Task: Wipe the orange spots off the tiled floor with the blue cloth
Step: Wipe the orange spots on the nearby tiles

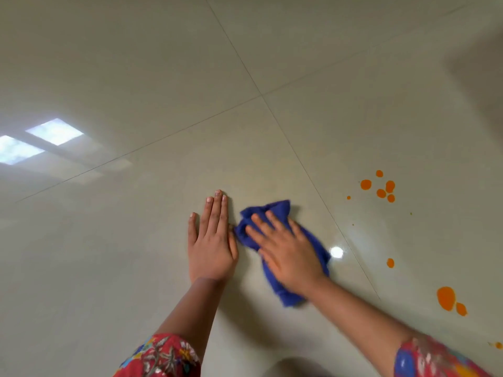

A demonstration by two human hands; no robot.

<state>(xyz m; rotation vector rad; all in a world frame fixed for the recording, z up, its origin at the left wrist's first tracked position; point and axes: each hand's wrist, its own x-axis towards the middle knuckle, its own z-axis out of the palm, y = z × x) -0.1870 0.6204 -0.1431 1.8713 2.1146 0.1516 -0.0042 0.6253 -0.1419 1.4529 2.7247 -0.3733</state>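
The person's right hand (285, 248) lies flat on a crumpled, deep-blue fabric cloth (275, 213), pressing it onto the glossy, pale beige tiled floor (163, 77) with the fingers (261, 221) spread loosely across the fabric rather than pinching it; the hand looks slightly blurred, which suggests a wiping stroke is in hand. The cloth sits on the near tile just left of a thin grout line (340, 227), and the patch of floor under and around it shows no orange. The remaining marks all lie on the far side of that line: a cluster of small round orange spots (381, 187) up and to the right, a single orange dot (390, 263) nearer, and a large orange blot (446, 297) with a smaller one touching it, low on the right. A faint speck sits at the right edge. Judging by this, the work is partly along, and the next move calls for sliding the cloth rightward over the grout line, keeping the palm pressed down so that the fabric drags rather than rolls. The left hand (212, 240) rests palm-down on the bare tile just beside the cloth, fingers straight and close together, seemingly bracing the body. Both forearms reach forward from red floral patterned sleeves (163, 355).
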